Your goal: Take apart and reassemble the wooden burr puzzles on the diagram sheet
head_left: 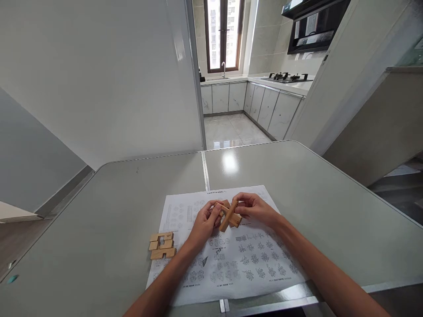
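Observation:
Both my hands meet over a printed instruction sheet [238, 264] on the grey table [109, 207]. Between them is a small cluster of crossed wooden puzzle bars [228, 215], held just above the paper. My left hand [205, 223] pinches the cluster from the left side with curled fingers. My right hand [256, 208] grips it from the right, fingers closed round a bar. Three loose notched wooden bars [161, 245] lie side by side on the table, left of the sheet and near my left wrist.
The table has a centre seam [205, 169] and rounded far corners. A small teal object [12, 278] lies at the table's left edge. Beyond it, a doorway opens on a kitchen with cabinets [264, 105], a hob and a window.

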Tool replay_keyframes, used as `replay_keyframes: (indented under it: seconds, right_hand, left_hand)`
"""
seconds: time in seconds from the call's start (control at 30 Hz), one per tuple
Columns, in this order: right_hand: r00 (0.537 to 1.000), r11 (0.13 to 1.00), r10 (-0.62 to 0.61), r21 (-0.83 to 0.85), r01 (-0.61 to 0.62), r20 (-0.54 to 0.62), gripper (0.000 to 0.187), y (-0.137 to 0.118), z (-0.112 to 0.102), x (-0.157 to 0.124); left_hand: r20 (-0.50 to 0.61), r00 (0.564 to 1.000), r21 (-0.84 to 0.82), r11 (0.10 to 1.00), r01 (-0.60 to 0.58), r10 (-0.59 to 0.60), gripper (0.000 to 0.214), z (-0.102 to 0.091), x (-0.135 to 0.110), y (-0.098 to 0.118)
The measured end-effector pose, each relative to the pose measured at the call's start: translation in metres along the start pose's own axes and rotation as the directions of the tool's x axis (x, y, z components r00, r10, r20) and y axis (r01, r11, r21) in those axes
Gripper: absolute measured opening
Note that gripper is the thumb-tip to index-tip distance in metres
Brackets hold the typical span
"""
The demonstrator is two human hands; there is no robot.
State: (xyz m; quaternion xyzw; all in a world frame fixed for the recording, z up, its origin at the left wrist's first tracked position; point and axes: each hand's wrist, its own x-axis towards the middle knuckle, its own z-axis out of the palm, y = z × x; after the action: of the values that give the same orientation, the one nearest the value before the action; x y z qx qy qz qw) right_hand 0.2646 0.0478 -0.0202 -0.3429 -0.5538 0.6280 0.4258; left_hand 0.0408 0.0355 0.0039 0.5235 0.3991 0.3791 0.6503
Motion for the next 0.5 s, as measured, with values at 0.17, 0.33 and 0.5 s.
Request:
replay_keyframes:
  seconds: [0.17,0.33,0.5]
  right_hand:
    - [0.999,1.000,0.020,-0.009,-0.020,0.031,0.026,-0.0034,0.0004,-0.0010]
    - [1.000,1.000,0.015,0.000,-0.015,-0.001,0.029,-0.0014,0.0000,-0.0003]
    - [0.999,0.999,0.023,0.046,-0.024,0.030,0.028,0.0021,-0.0013,0.0002]
  left_hand:
    - [0.012,1.000,-0.013,1.000,0.002,-0.002,0.053,0.0003,-0.0015,0.0024]
    - [-0.010,1.000,0.004,1.000,-0.007,0.007,0.051,-0.0010,-0.0005,-0.0003]
    - [-0.002,1.000,-0.023,1.000,-0.018,0.018,0.045,-0.0025,0.0000,-0.0026]
